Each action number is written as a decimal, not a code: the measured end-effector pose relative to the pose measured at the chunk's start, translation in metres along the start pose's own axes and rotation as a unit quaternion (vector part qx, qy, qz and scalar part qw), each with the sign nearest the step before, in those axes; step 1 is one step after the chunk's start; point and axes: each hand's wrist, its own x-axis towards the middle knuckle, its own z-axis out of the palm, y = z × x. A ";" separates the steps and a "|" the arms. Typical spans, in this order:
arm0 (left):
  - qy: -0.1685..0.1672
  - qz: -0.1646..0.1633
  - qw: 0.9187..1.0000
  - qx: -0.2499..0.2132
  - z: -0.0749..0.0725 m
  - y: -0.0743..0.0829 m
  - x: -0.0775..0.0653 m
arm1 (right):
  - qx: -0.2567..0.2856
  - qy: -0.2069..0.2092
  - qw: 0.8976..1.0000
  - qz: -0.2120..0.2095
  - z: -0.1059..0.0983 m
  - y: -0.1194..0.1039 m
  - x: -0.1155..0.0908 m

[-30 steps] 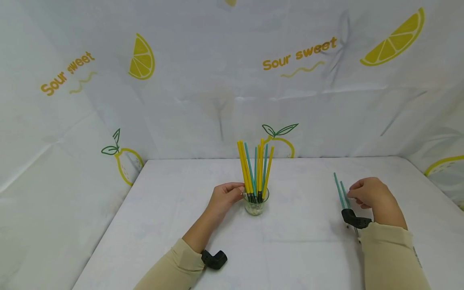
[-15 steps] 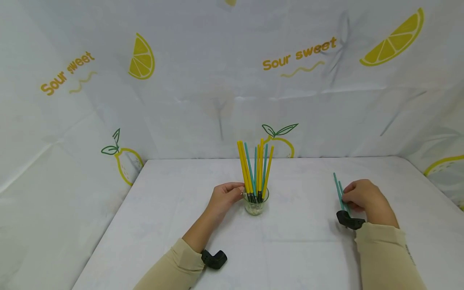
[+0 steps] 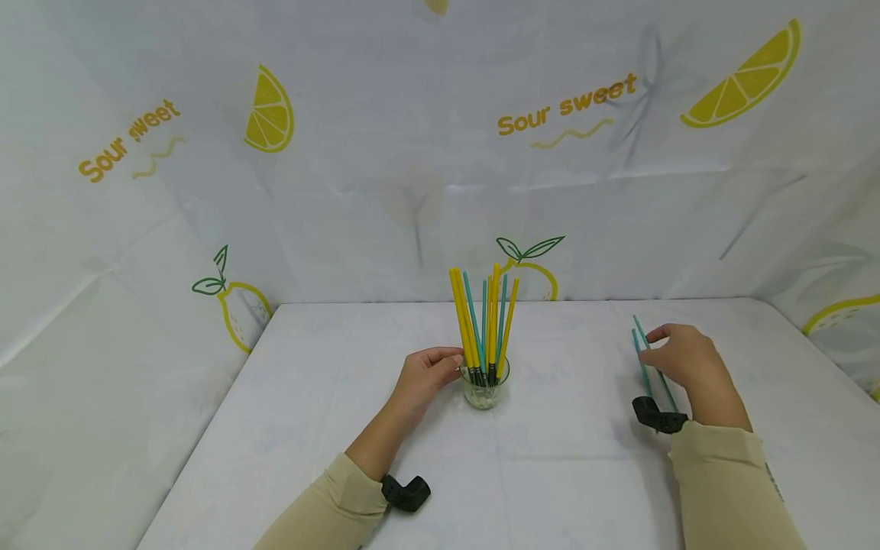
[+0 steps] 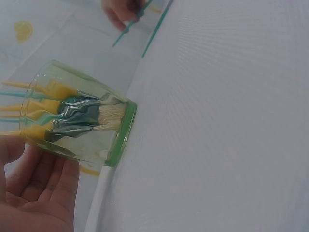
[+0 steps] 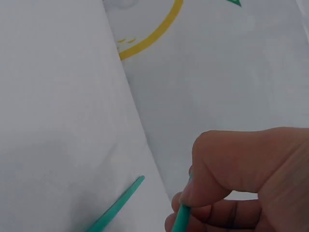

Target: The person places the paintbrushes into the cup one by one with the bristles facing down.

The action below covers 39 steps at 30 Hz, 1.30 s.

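Observation:
In the head view a clear glass cup (image 3: 483, 396) stands upright on the table, holding several yellow and teal paintbrushes (image 3: 492, 321) with bristles down. My left hand (image 3: 428, 376) holds the cup at its left side, thumb by the rim; the left wrist view shows pale bristles (image 4: 110, 116) through the glass. Over on the right, my right hand (image 3: 686, 357) pinches a teal paintbrush (image 3: 665, 384) by its handle between thumb and fingers, raised from the table. A second teal paintbrush (image 3: 641, 357) lies on the table just left of it, partly hidden by the wrist camera.
Black wrist cameras (image 3: 406, 493) sit on both forearms. A white table (image 3: 550, 496) spreads under the hands, its back edge against a white curtain (image 3: 385, 191) printed with lemons and lettering.
My right hand has moved left and slightly away from me, taken hold of one teal paintbrush and lifted it. The left hand and the cup have stayed in place.

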 end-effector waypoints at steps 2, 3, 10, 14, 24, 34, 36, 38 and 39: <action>-0.001 -0.001 1.000 0.000 0.000 0.000 0.000 | 0.000 0.019 1.000 -0.019 -0.003 -0.008 -0.003; -0.001 -0.001 1.000 0.000 0.000 0.000 0.000 | 0.002 0.028 0.999 -0.029 -0.004 -0.012 -0.005; -0.002 -0.002 1.000 -0.002 0.000 0.001 -0.001 | 0.030 0.079 0.992 -0.092 -0.011 -0.048 -0.020; -0.003 -0.001 1.000 -0.003 0.000 0.001 -0.001 | 0.068 0.120 0.983 -0.117 -0.010 -0.069 -0.030; -0.004 -0.003 1.000 -0.001 0.000 0.002 -0.001 | 0.177 0.193 0.948 -0.181 -0.001 -0.102 -0.045; -0.005 0.003 1.000 0.000 -0.001 0.002 -0.001 | 0.256 0.229 0.917 -0.203 0.015 -0.124 -0.049; -0.005 0.004 1.000 0.000 -0.001 0.002 -0.001 | 0.265 0.231 0.911 -0.214 0.020 -0.129 -0.051; -0.007 0.005 1.000 0.000 -0.001 0.001 -0.001 | 0.274 0.233 0.904 -0.230 0.025 -0.134 -0.052; -0.008 0.005 1.000 0.001 -0.001 0.001 -0.001 | 0.281 0.233 0.900 -0.238 0.028 -0.136 -0.053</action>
